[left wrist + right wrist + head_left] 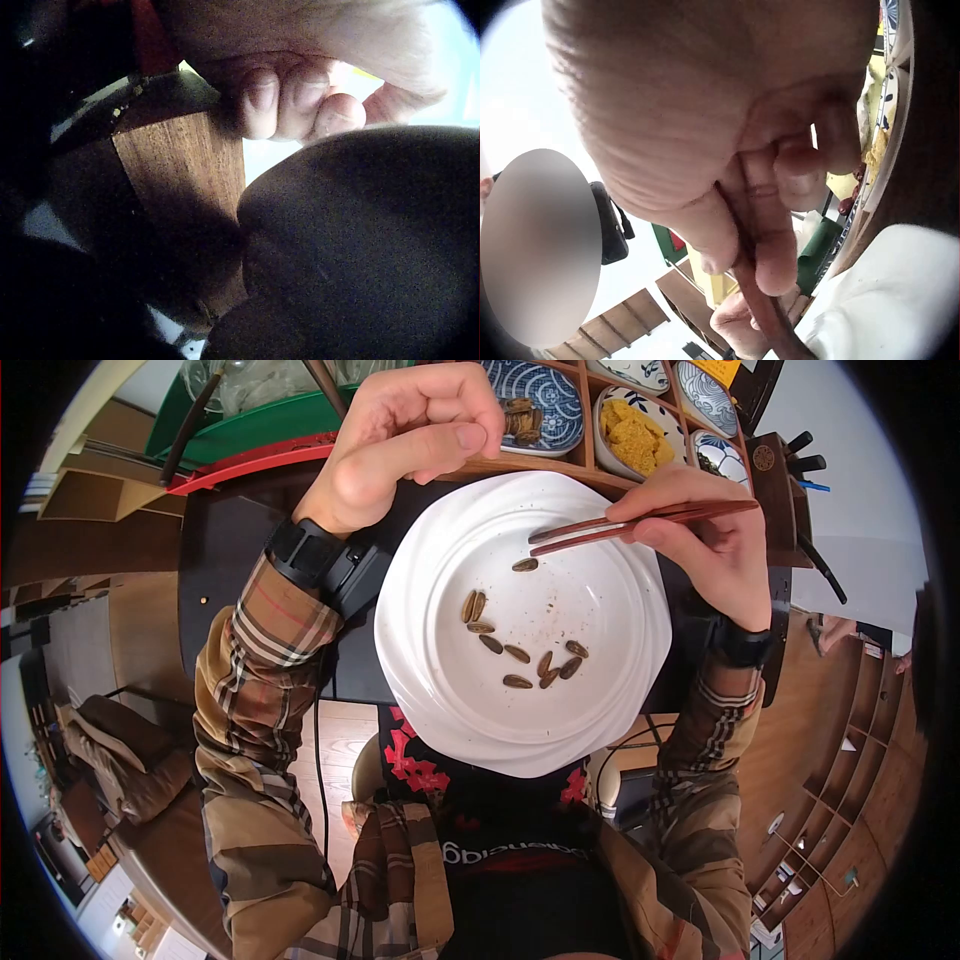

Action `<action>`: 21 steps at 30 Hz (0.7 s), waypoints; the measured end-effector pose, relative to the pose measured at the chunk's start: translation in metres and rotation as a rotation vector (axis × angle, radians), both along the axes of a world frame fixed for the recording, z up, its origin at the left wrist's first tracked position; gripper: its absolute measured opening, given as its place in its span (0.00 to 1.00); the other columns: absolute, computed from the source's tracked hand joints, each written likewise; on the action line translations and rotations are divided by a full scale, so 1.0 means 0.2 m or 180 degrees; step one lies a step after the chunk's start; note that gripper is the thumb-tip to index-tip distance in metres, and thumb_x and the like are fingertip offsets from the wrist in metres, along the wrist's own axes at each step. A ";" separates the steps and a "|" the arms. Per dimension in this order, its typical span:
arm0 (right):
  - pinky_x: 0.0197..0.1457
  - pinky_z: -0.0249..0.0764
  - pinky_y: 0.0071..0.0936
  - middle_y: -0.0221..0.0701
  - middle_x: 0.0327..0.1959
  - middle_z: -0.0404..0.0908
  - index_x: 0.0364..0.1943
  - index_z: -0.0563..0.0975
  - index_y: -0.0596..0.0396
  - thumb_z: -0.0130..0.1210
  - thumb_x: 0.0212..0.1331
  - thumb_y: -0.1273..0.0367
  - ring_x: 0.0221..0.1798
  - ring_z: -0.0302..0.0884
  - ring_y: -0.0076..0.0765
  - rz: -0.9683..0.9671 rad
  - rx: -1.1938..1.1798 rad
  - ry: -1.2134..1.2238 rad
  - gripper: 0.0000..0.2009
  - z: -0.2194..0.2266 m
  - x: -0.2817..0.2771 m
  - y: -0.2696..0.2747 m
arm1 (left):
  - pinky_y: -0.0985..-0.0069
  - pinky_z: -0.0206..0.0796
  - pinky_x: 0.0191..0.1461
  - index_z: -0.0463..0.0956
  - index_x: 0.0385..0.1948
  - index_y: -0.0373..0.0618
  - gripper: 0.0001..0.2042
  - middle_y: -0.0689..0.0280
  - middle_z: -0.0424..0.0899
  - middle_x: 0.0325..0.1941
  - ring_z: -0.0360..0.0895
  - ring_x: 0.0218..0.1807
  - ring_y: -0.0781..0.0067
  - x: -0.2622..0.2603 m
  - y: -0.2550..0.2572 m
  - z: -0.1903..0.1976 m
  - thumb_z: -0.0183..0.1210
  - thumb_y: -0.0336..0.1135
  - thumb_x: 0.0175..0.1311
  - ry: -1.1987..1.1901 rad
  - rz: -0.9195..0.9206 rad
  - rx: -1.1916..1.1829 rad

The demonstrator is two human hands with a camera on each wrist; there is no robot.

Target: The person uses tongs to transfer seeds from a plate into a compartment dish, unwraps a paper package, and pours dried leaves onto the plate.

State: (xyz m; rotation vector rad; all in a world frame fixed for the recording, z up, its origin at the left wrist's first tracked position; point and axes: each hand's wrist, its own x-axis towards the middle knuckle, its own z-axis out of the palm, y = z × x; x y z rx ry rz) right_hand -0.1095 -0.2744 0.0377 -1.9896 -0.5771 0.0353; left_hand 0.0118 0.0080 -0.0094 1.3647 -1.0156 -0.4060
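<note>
My right hand [705, 545] holds a pair of reddish-brown chopsticks [690, 512] pinched between thumb and fingers. Their tips reach over the white bowl [400, 610], slightly apart, just above a striped sunflower seed [525, 564]. Several more sunflower seeds [517, 681] lie scattered on the bowl's floor, among tiny crumbs. My left hand [415, 445] is raised beyond the bowl's far left rim, its fingers loosely curled and the thumb along them, with nothing visible in it. In the left wrist view its curled fingertips [262, 101] show near a wooden edge [187, 165].
Behind the bowl, a wooden divided tray [560, 470] holds a blue patterned dish [555, 390] with brown pieces and a dish of yellow food [635, 435]. A green container [240, 430] stands far left. A wooden holder [775, 480] is at right on the dark table [240, 590].
</note>
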 end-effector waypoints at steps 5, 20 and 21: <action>0.44 0.76 0.18 0.31 0.38 0.85 0.43 0.86 0.60 0.63 0.61 0.78 0.39 0.82 0.23 0.0280 -0.0076 -0.0054 0.07 0.02 0.01 -0.02 | 0.83 0.43 0.26 0.76 0.34 0.39 0.11 0.74 0.73 0.22 0.56 0.20 0.88 0.01 0.00 0.00 0.53 0.38 0.66 0.0017 -0.0020 -0.0014; 0.40 0.74 0.19 0.33 0.37 0.83 0.41 0.85 0.61 0.64 0.55 0.81 0.38 0.79 0.24 0.0435 -0.0204 0.0406 0.09 0.03 0.00 0.02 | 0.83 0.44 0.26 0.76 0.34 0.38 0.11 0.73 0.73 0.23 0.56 0.20 0.88 0.00 -0.01 0.00 0.53 0.37 0.66 0.0036 -0.0007 -0.0054; 0.41 0.74 0.19 0.34 0.37 0.83 0.41 0.85 0.62 0.64 0.56 0.81 0.38 0.79 0.25 0.0346 -0.0226 0.0416 0.09 0.03 0.00 0.02 | 0.83 0.44 0.26 0.76 0.34 0.38 0.10 0.73 0.73 0.23 0.56 0.21 0.88 0.00 0.00 0.00 0.53 0.37 0.66 0.0065 -0.0001 -0.0036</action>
